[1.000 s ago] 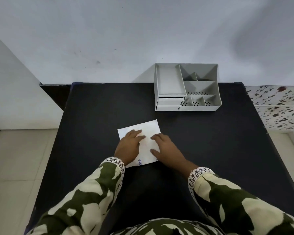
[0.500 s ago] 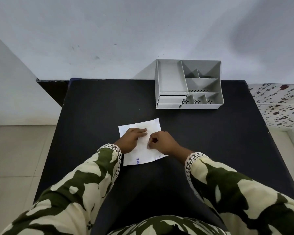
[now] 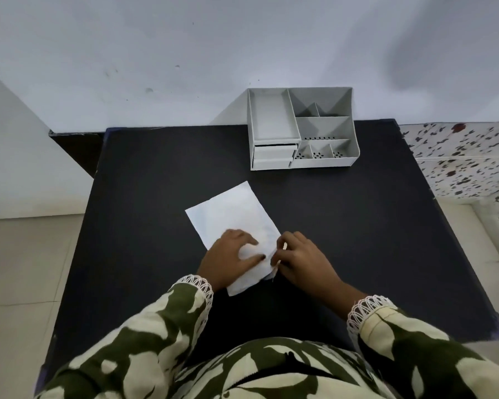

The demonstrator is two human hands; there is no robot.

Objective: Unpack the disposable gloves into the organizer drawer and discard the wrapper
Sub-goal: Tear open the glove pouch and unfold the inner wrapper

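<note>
A pale wall [image 3: 185, 53] fills the top of the view, and below it a black surface [image 3: 357, 240] runs from the wall toward the person, with light floor tiles [image 3: 18, 283] to its left and a spotted white cloth [image 3: 458, 159] just past its right edge. The person's sleeves [image 3: 144, 335], patterned in olive and cream with lace cuffs, reach in from the bottom. At the far edge of the surface, against the wall, stands a grey organizer [image 3: 300, 128] with open compartments on top and on its right side; its two small drawers [image 3: 272, 156] sit stacked at the lower left of its front, and both look pushed in. Well apart from it, near the middle of the surface, lies the white glove packet [image 3: 231, 214], flat and turned at an angle, its far corner pointing toward the organizer. The left hand [image 3: 231, 254] lies on the near half of the packet, fingers spread wide and pressing it down. The right hand [image 3: 303, 257] is at the packet's right edge, its fingertips pinched narrowly on a small raised bit of the wrapper there; whether the packet is already torn cannot be told from the blur.
</note>
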